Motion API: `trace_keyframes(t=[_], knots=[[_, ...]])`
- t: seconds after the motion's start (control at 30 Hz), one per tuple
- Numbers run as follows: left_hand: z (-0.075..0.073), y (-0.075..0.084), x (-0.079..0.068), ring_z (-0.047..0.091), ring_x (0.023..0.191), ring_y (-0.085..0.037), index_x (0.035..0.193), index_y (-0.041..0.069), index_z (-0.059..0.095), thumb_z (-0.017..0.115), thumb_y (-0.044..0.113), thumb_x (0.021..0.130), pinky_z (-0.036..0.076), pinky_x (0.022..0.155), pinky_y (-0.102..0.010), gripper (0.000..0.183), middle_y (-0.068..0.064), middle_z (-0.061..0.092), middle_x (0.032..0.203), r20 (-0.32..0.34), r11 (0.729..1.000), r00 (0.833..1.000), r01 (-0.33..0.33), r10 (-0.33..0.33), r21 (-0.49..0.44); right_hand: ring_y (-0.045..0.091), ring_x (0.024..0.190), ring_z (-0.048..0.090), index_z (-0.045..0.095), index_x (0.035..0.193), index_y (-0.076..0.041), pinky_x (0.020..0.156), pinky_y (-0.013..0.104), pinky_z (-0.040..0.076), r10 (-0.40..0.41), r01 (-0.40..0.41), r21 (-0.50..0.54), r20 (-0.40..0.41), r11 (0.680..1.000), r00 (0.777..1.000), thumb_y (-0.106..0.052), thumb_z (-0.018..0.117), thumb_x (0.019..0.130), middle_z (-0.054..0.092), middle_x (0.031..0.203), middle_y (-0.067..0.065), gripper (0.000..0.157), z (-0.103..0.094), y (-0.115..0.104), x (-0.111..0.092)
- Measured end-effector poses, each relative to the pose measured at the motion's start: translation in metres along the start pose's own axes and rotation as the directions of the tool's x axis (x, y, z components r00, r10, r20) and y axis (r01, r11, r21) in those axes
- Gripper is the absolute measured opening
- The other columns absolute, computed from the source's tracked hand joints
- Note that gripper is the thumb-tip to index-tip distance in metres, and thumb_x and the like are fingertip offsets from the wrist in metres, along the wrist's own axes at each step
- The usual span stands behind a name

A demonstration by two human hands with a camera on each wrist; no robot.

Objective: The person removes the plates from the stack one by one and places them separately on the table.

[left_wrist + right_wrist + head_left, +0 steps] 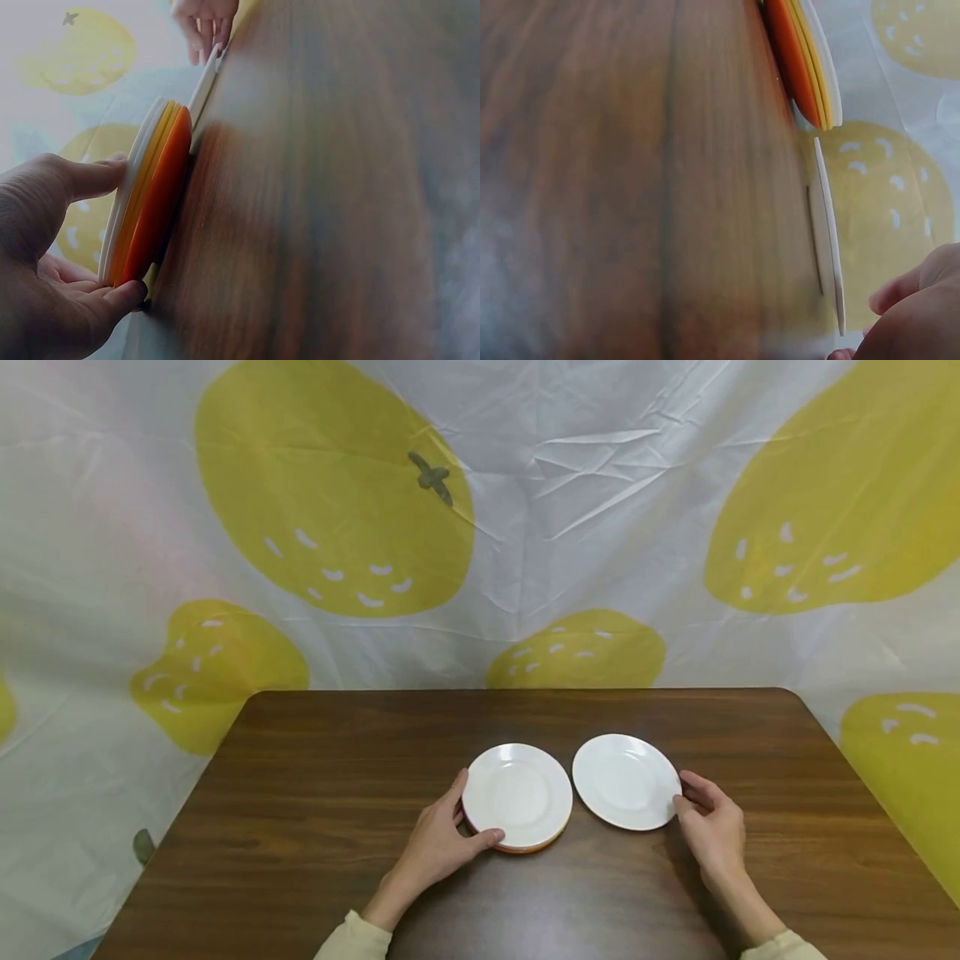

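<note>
A stack of plates [517, 795] sits left of the other plate, white on top with yellow and orange ones [159, 202] beneath. My left hand [442, 839] grips this stack at its left and front edge, thumb on the near rim and fingers round the side. Close by on the right lies a single white plate [626, 783], low over the tabletop. At its right rim my right hand [716, 831] holds the edge between thumb and bent fingers. The right wrist view cuts off most of that hand [915, 315], so the contact is partly hidden.
Both plates and stack are on a brown wood-grain table [315, 777] with rounded far corners. Behind it hangs a white cloth [517, 552] printed with big yellow fruit. Only a narrow gap separates the single plate from the stack.
</note>
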State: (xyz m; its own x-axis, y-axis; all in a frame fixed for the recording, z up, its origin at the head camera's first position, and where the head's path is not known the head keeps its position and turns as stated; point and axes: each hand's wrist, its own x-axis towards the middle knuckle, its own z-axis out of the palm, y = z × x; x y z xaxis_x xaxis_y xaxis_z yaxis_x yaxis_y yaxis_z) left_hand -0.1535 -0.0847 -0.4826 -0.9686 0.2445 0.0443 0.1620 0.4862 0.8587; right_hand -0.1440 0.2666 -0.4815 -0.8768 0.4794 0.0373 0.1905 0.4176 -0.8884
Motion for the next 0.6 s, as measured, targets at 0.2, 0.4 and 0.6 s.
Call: trace_keyframes(t=[0.2, 0.4, 0.6], knots=[[0.0, 0.0, 0.0, 0.049, 0.139, -0.036, 0.157, -0.005, 0.029, 0.086, 0.034, 0.08, 0.051, 0.107, -0.042, 0.103, -0.027, 0.035, 0.16, -0.004, 1.0, 1.0, -0.012, 0.012, 0.003, -0.019, 0.08, 0.054, 0.067, 0.128, 0.003, 0.071, -0.001, 0.044, -0.066, 0.067, 0.046, -0.015, 0.997, 0.998, -0.005, 0.059, 0.093, 0.068, 0.123, 0.026, 0.037, 0.004, -0.008, -0.004], [0.0, -0.002, -0.001, 0.046, 0.141, -0.038, 0.156, -0.007, 0.027, 0.086, 0.029, 0.081, 0.048, 0.109, -0.044, 0.103, -0.03, 0.035, 0.158, -0.012, 0.998, 1.0, -0.019, 0.018, -0.056, -0.022, 0.083, 0.052, 0.068, 0.129, -0.002, 0.073, -0.002, 0.044, -0.115, 0.114, 0.028, 0.038, 0.993, 0.993, -0.006, 0.059, 0.093, 0.069, 0.122, 0.024, 0.038, 0.012, -0.022, -0.006], [0.001, -0.003, -0.001, 0.046, 0.142, -0.038, 0.155, -0.007, 0.029, 0.086, 0.028, 0.081, 0.048, 0.109, -0.044, 0.1, -0.03, 0.037, 0.157, -0.007, 0.997, 1.0, -0.024, 0.023, -0.077, -0.013, 0.093, 0.054, 0.067, 0.131, -0.004, 0.078, -0.003, 0.044, -0.098, 0.099, 0.0, 0.119, 0.995, 0.988, -0.01, 0.061, 0.095, 0.068, 0.129, 0.02, 0.037, 0.018, -0.03, -0.006]])
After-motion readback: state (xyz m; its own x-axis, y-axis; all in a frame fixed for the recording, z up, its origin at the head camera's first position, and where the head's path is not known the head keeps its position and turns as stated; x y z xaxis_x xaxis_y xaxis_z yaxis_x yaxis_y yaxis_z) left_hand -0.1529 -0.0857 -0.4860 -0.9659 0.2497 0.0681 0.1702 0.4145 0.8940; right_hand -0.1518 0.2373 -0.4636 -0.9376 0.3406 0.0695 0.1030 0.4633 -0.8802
